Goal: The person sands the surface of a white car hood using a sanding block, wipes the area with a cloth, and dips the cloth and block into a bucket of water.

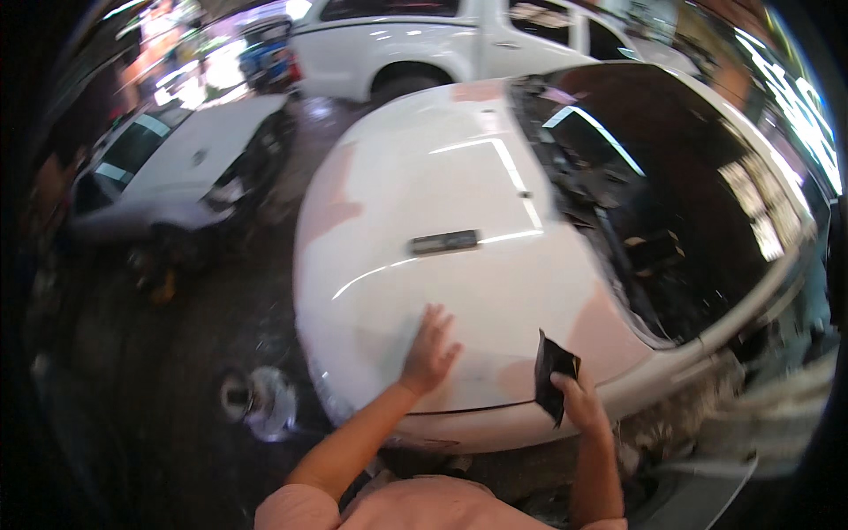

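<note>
Over a white hood, left hand spread, right hand gripping black sheet, grey block lying ahead, pickup beyond

Glossy white painted car bonnet, rounded, w/ dull pink patches nr edges; thin black creased sheet, tilted steeply, held by bonnet's nr edge.

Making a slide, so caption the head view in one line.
Left hand spread over a white car hood with pinkish patches, right hand holding a thin black sheet.
</note>
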The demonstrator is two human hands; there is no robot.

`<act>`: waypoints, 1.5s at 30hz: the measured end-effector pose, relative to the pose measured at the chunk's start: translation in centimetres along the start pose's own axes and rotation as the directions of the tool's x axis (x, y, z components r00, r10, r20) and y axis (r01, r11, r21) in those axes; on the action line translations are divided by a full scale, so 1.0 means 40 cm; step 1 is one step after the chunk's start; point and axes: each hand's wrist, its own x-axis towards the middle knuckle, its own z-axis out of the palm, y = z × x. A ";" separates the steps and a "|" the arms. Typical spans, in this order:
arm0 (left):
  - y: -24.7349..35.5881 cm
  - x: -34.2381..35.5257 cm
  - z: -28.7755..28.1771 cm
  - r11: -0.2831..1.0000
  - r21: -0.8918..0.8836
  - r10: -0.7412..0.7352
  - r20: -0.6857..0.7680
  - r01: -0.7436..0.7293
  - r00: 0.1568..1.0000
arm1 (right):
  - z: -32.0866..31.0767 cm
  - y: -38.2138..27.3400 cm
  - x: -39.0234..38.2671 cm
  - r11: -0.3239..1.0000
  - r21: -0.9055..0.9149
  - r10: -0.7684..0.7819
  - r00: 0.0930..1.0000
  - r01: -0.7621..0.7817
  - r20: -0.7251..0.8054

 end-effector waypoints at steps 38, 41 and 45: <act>-1.480 -1.452 -0.774 0.134 0.180 -0.920 0.388 0.974 0.055 | 1.647 0.339 -0.089 0.842 -0.314 0.533 0.767 -0.438 0.358; -1.482 -1.447 -0.768 0.051 0.260 -0.927 0.371 0.964 -0.051 | 1.676 0.307 -0.041 0.737 -0.436 0.669 0.650 -0.517 0.360; -1.472 -1.415 -0.809 -0.011 0.295 -0.926 0.357 0.955 -0.121 | 1.726 0.278 -0.016 0.761 -0.481 0.622 0.700 -0.435 0.351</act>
